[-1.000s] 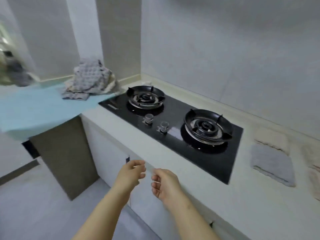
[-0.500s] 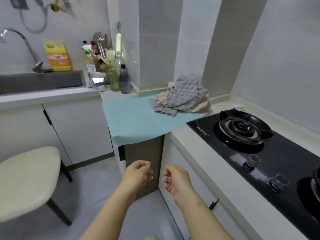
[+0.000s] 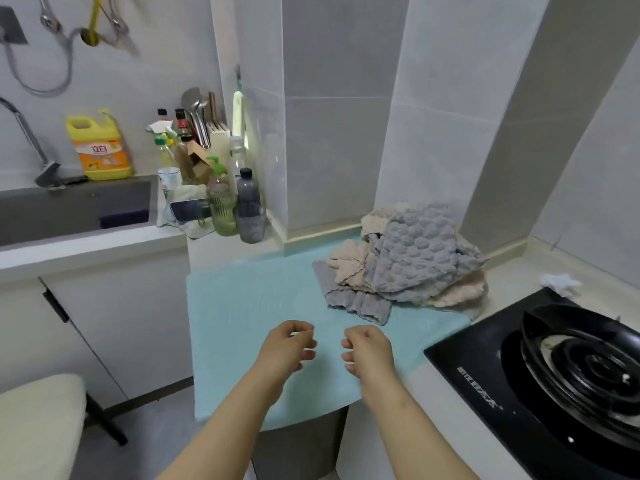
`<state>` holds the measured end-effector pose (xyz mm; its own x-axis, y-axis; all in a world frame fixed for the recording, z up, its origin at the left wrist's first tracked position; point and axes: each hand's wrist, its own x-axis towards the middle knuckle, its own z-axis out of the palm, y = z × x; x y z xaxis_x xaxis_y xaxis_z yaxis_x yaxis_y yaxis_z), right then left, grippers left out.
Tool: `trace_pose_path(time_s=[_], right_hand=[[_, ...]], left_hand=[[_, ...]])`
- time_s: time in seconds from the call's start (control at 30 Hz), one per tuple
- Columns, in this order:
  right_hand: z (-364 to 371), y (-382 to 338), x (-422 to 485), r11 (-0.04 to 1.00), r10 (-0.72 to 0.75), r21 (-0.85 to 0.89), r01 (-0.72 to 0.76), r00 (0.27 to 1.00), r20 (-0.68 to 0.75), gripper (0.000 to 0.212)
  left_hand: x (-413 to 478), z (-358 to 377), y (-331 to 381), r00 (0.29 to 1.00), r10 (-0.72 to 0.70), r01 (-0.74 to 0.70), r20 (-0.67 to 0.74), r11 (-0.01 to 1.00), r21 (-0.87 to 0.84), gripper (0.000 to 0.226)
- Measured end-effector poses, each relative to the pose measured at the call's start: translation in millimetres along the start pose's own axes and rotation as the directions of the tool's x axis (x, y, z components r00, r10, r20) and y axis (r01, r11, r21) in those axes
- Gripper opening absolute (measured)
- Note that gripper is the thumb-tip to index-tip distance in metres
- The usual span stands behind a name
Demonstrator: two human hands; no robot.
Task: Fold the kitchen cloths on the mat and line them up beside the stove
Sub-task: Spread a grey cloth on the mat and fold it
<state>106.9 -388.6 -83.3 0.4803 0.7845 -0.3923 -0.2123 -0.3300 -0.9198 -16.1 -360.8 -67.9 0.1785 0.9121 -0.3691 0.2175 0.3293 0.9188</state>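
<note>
My left hand [image 3: 289, 346] and right hand [image 3: 369, 348] hover side by side above the near part of the blue mat [image 3: 249, 306]. The fingers of both are loosely curled and hold nothing. The grey and beige cloths [image 3: 412, 261] lie in a crumpled heap on the mat's far right corner, well apart from my hands, near the black stove [image 3: 485, 375].

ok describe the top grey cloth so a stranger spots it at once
Left of the black gas stove lies a light blue mat with a heap of cloths at its far right. The top cloth is grey with puffy bubbles, unlike the beige cloths and the ribbed grey cloth beneath.
</note>
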Motion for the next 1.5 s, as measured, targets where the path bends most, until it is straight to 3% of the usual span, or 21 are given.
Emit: trace_pose_path(time_s=[0.13,0.23,0.3,0.4,0.5,0.57,0.67,0.77,0.87,0.97,1.03,1.13,1.23,1.3,1.4,1.43,1.5], right_hand=[[13.9,-4.2,44.8,1.0,-0.003,-0.018,0.002,0.997,-0.075,0.011],[26.2,-5.8,75.3,0.999,-0.04,-0.036,0.032,0.973,-0.226,0.012],[32.4,-14.2,93.9,0.993,-0.116,-0.032,0.112,0.916,-0.385,0.008],[36.4,-34.5,122.9,0.964,-0.263,-0.14,0.225,0.763,-0.591,0.041],[36.1,-52.4,144.8,0.922,-0.339,-0.378,0.088,0.656,-0.675,0.068],[36.3,-56.3,156.6,0.857,-0.332,-0.511,-0.064,0.691,-0.642,0.071],[32.9,-52.9,165.3,0.824,-0.265,-0.542,-0.166,0.733,-0.626,0.046],[34.6,-49.0,157.9,0.85,-0.254,-0.5,-0.165,0.702,-0.665,0.017],[43.6,-46.1,146.2,0.867,-0.344,-0.494,-0.067,0.637,-0.69,0.015],[59.2,-52.5,126.4,0.862,-0.455,-0.503,0.061,0.529,-0.716,0.009],[70.4,-62.1,106.5,0.86,-0.499,-0.474,0.188,0.498,-0.709,0.013],[88.6,-72.8,76.2,0.86,-0.483,-0.226,0.458,0.588,-0.649,0.024],[106.4,-76.6,56.9,0.831,-0.465,-0.03,0.555,0.665,-0.585,0.016],[120.8,-71.5,53.3,0.845,-0.428,0.023,0.535,0.7,-0.572,0.019],[144.7,-52.6,58.5,0.893,-0.293,0.145,0.426,0.795,-0.531,0.025],[151.9,-44.9,61.5,0.904,-0.253,0.172,0.392,0.813,-0.524,0.025],[163.2,-30.4,68.0,0.929,-0.201,0.149,0.338,0.801,-0.564,0.022]], left_hand=[[51.7,0.1,7.5,0.998,-0.027,0.024,0.059,0.998,0.058,0.012],[90.3,-3.0,10.9,0.993,-0.042,0.029,0.114,0.994,0.109,0.011],[116.4,-5.5,17.3,0.986,-0.033,0.012,0.161,0.991,0.134,0.011],[154.3,-9.1,29.8,0.967,-0.01,-0.035,0.253,0.985,0.171,0.01],[179.5,-9.2,44.5,0.925,0.005,-0.093,0.381,0.973,0.213,0.01],[191.2,-6.6,52.1,0.885,0.006,-0.128,0.465,0.964,0.232,0.012],[200.3,-4.5,61.7,0.828,-0.004,-0.169,0.561,0.952,0.257,0.013],[208.0,-10.3,63.2,0.793,-0.013,-0.195,0.609,0.942,0.274,0.015],[214.1,-21.0,64.0,0.784,0.008,-0.213,0.62,0.942,0.258,0.013],[219.5,-32.0,65.4,0.796,0.093,-0.28,0.598,0.933,0.228,0.014],[219.3,-38.4,67.2,0.8,0.17,-0.342,0.575,0.917,0.205,0.017],[214.0,-46.3,70.4,0.786,0.283,-0.41,0.55,0.904,0.121,0.019],[206.8,-54.5,74.5,0.794,0.248,-0.281,0.556,0.959,-0.026,0.016],[205.2,-61.4,75.4,0.769,0.081,-0.053,0.634,0.997,-0.063,0.024],[204.6,-74.0,71.9,0.618,-0.138,0.256,0.774,0.966,-0.032,0.024],[209.9,-76.6,69.0,0.586,-0.152,0.263,0.796,0.965,-0.009,0.024],[226.0,-81.6,65.8,0.6,-0.137,0.216,0.788,0.976,0.005,0.026]])
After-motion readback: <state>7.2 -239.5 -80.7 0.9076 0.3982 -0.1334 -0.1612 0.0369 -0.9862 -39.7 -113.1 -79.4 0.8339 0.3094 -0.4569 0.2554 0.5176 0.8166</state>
